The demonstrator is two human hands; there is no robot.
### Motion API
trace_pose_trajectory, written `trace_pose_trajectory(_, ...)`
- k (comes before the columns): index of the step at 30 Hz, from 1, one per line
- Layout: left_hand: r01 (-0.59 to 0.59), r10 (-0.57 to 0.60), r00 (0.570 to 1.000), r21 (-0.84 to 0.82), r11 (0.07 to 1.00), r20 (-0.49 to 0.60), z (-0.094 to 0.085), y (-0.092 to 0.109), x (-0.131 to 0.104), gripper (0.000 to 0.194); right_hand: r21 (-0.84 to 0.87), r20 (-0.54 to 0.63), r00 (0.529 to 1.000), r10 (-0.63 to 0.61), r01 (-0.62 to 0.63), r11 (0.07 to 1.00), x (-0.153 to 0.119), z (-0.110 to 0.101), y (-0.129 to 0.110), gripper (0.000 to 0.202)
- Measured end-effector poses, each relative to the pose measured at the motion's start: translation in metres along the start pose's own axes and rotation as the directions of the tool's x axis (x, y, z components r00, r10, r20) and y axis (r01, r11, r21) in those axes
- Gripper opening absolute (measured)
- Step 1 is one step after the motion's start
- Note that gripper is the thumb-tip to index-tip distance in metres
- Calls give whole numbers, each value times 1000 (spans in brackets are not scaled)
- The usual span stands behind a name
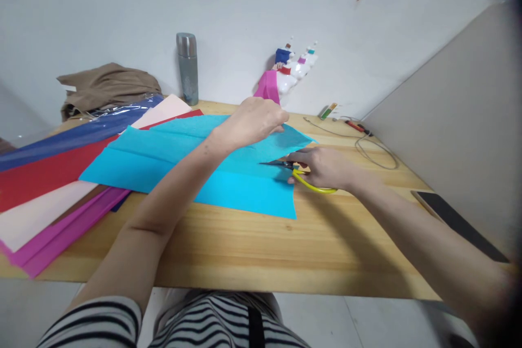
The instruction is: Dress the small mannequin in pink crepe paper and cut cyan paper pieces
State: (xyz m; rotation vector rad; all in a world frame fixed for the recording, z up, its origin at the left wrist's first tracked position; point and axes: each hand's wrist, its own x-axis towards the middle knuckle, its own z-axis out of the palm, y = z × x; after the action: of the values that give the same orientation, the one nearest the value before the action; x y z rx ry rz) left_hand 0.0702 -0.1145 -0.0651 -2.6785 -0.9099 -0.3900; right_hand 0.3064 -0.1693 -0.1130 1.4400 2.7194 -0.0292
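Note:
A large sheet of bright blue paper (248, 190) lies creased across the wooden table. My left hand (259, 117) reaches over it and pinches its far part, which is lifted off the table. From the right, my right hand (322, 166) grips scissors (314, 187) with yellow handles. Their dark blades point left and sit at a slit running in from the sheet's right edge. Whether the blades are fully closed is hard to see. Part of the left fingertips is hidden behind the hand.
Red (61, 166), blue, pale pink and magenta sheets fan out at the left. Behind them are brown cloth (110, 84) and a grey flask (188, 68). A white decorated object (289, 79) leans on the wall. A cable (367, 155) and phone-like dark slab (460, 223) lie right.

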Motion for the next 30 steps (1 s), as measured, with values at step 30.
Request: trace_pose_trajectory(30,-8,6,999,-68,998,-41,6,-4,2,28,-21,-81,994,-80,78,997,18,11,-4,48)
